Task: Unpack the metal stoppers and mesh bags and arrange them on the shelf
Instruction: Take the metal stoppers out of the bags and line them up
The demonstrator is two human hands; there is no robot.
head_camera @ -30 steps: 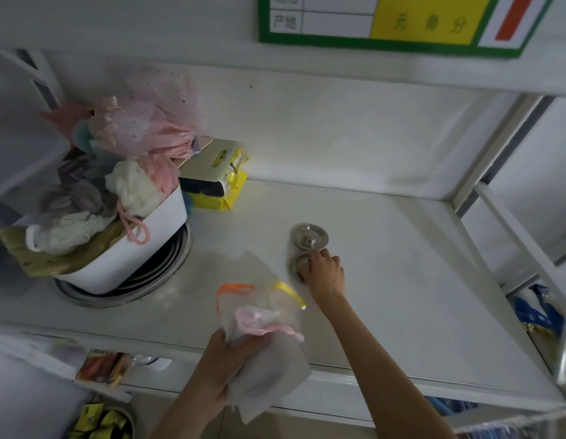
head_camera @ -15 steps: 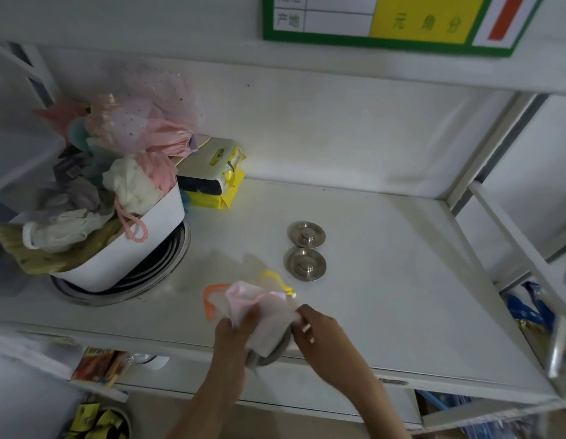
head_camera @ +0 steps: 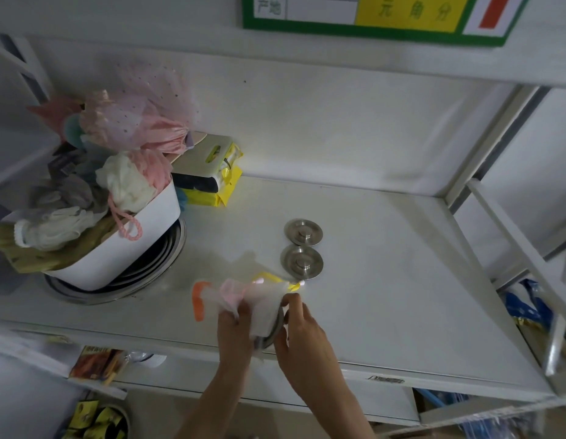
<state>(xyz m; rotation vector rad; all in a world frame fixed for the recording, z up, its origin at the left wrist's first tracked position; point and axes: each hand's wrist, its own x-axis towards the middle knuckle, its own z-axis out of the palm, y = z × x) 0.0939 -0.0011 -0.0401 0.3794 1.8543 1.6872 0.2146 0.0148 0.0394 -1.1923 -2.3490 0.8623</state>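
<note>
Two round metal stoppers lie side by side on the white shelf [head_camera: 402,280]: the far stopper [head_camera: 303,232] and the near stopper [head_camera: 302,262]. Near the shelf's front edge my left hand [head_camera: 232,324] grips a bundle of white mesh bags [head_camera: 259,304] with pink, orange and yellow drawstrings. A third metal stopper [head_camera: 272,331] shows partly inside the bundle. My right hand [head_camera: 302,331] pinches the bundle's right side at that stopper's rim.
A white tub [head_camera: 123,248] heaped with bath puffs and cloths sits on metal rings at the left. Yellow packets [head_camera: 212,172] lie behind it by the back wall. A price sign [head_camera: 370,17] hangs on the shelf above. Shelf frames stand to the right.
My right hand left the near stopper on the shelf and came back to the bundle. Both hands now hold the bundle, lower and nearer the shelf's front edge.
</note>
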